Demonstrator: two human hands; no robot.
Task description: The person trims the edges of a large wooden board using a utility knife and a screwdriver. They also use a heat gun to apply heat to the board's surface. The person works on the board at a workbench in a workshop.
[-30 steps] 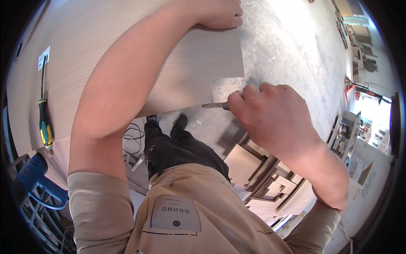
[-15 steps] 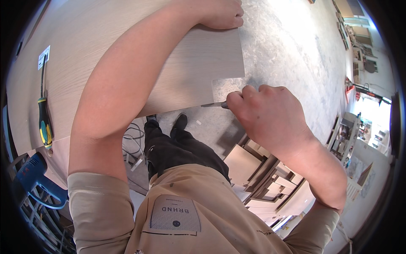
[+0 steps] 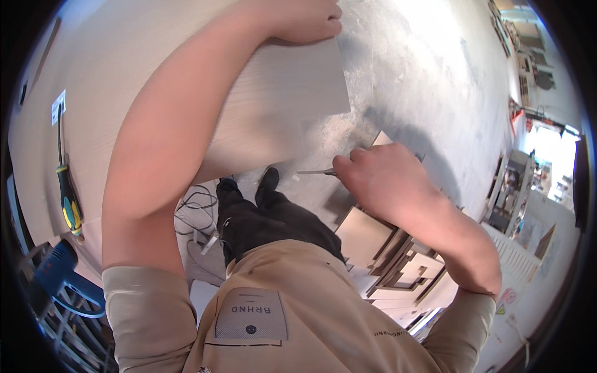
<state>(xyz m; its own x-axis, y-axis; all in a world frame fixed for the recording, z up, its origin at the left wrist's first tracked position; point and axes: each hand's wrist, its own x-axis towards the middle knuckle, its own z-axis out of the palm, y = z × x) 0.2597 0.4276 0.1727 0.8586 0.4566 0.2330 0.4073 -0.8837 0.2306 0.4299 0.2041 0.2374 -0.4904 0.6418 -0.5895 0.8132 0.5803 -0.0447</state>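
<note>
A large pale wood-grain board point(image 3: 249, 118) with a notch cut from its near right corner lies in front of me. My left hand point(image 3: 305, 20) is at the board's far right edge, its fingers curled over that edge; the top of the picture cuts part of it off. In my right hand point(image 3: 379, 180) is a thin-bladed utility knife point(image 3: 318, 172), its handle mostly hidden in the closed fingers. The blade points left, just off the board's near edge by the notch. A screwdriver point(image 3: 66, 186) with a green and yellow handle rests on the board's left side.
A blue power tool point(image 3: 53, 273) stands at the lower left, beside a metal rack. Cables point(image 3: 198, 208) lie on the floor near my feet. Several cut panels point(image 3: 367, 233) lean below my right forearm. Shelving point(image 3: 513, 193) lines the far right.
My right hand has drawn the knife nearer and down, away from the board's edge. My left hand stays on the board, and the view has shifted slightly.
</note>
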